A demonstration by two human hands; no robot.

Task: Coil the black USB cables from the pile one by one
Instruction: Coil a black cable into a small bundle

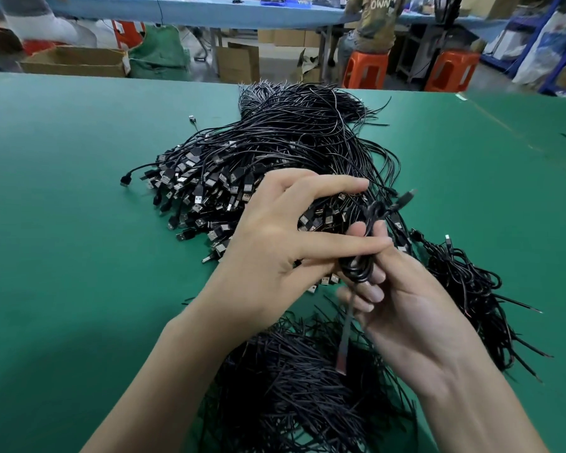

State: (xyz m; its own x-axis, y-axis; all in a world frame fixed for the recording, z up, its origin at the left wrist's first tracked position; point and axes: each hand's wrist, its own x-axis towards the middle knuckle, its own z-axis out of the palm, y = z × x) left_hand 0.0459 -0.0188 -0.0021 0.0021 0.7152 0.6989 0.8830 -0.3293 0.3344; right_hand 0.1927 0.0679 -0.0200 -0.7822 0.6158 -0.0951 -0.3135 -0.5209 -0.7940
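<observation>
R hand (pixel 415 322) fingers (pixel 370 292) curl round the coiled cable (pixel 356 269), plug end poking out at 1 o'clock; L hand (pixel 268 240) thumb + index pinch it (pile (pixel 275 152) at 12 o'clock on bench (pixel 62 191)).

Black USB cables (pixel 275 152) w/ silver plug tips on green table (pixel 62 191); orange stools (pixel 366 71) behind
</observation>
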